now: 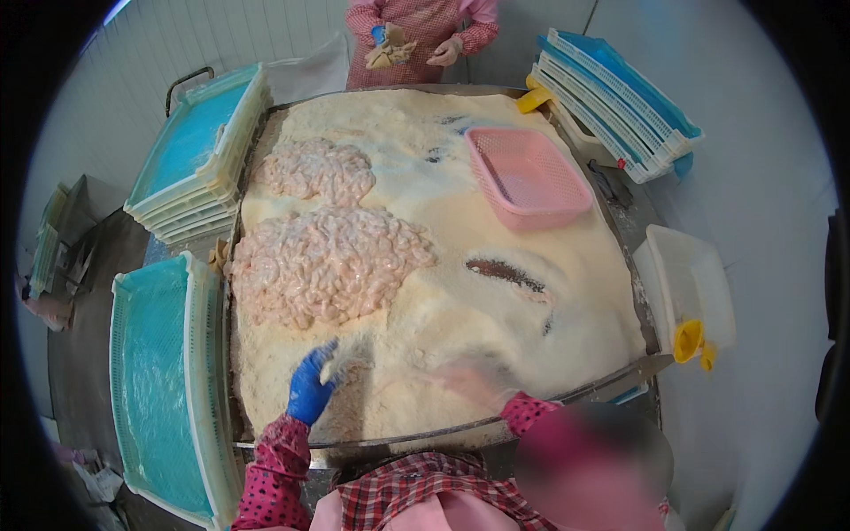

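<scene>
My left hand (310, 386), in a blue glove, is low over the near left part of a wide tray of pale crumbs (575, 301). Its fingers are stretched out and hold nothing I can see. A trough in the crumbs lies just to its right. My right hand (474, 386) is at the near middle of the crumbs, so smeared by motion that its fingers do not show. Beyond my left hand spreads a big heap of pale pink raw meat pieces (328, 265). A smaller heap of the same meat (319, 170) lies farther back.
A pink perforated basket (551, 215) sits on the crumbs at far right. Blue-lined white crates (199, 146) are stacked left, with another crate (190, 354) nearer. More crates (611, 106) lean back right. A white bin (695, 274) stands right. A co-worker (425, 44) stands opposite, holding something tan.
</scene>
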`<state>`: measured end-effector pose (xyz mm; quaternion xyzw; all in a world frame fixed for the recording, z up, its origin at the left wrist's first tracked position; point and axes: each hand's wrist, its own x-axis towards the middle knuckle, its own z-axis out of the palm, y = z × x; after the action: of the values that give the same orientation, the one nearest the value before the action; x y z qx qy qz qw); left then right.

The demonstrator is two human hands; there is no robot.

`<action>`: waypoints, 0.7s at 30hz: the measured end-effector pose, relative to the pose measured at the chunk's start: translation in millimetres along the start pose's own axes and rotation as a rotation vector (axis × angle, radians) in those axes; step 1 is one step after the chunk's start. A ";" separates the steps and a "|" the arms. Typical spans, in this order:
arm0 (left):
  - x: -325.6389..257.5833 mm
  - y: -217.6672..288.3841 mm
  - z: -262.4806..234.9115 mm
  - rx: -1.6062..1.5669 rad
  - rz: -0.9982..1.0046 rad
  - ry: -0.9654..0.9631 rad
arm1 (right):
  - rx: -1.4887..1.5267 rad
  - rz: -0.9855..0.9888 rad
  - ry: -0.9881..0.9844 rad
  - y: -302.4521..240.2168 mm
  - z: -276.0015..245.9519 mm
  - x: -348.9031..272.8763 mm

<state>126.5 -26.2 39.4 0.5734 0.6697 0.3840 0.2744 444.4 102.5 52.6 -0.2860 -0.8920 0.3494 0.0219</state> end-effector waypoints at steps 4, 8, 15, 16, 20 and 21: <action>2.9 47.5 50.4 0.372 0.318 -0.312 | -0.167 0.144 0.455 25.2 9.8 -15.1; 23.6 55.9 102.3 0.362 0.321 -0.298 | -0.333 0.119 0.129 5.7 -2.0 -17.1; -1.5 48.0 97.5 0.427 0.125 -0.258 | -0.146 0.803 0.996 219.1 -82.1 -52.0; -0.4 53.5 100.7 0.417 0.178 -0.185 | -0.119 0.775 0.975 236.2 -79.1 -46.4; 8.0 63.7 116.7 0.441 0.204 -0.182 | -0.076 0.567 0.715 225.8 -47.3 2.1; 7.4 58.2 112.3 0.441 0.133 -0.244 | -0.090 0.536 0.596 170.5 -42.7 17.2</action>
<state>248.2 6.2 25.9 0.7043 0.6598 0.1740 0.1958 524.6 238.6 -26.3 -0.5981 -0.7547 0.2050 0.1752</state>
